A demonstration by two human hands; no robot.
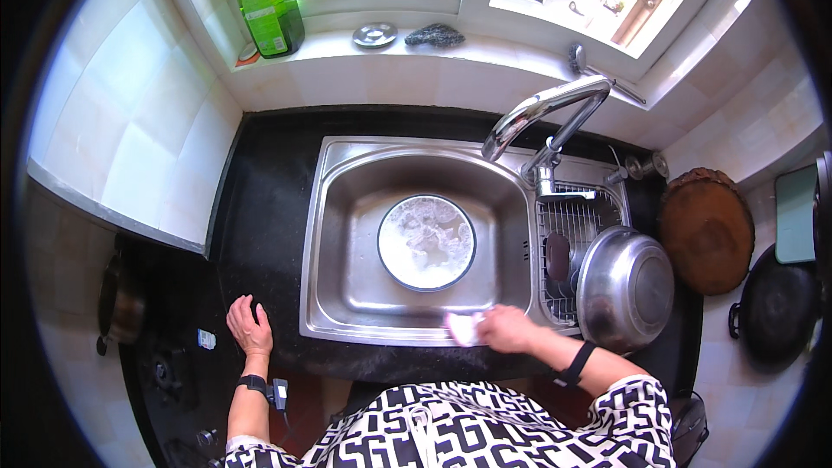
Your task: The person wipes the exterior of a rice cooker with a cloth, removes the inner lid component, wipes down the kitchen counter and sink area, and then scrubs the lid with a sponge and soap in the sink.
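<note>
My right hand (507,329) holds a pink and white cloth (463,328) against the front rim of the stainless steel sink (338,260). The cloth looks slightly blurred. Inside the sink basin stands a round bowl of foamy, whitish water (427,242). On the black countertop (260,208), left of the sink, my left hand (249,326) rests with nothing visible in it, its thumb apart from the fingers. What lies under its palm is hidden. The chrome faucet (549,104) rises behind the divider, its spout over the back right of the basin.
An upturned metal basin (627,289) leans on the wire drying rack (562,208) at the right. Beyond it stand a round wooden board (707,231) and a black pan (777,312). A green bottle (270,10), a metal lid (375,34) and a scouring pad (434,35) are on the windowsill.
</note>
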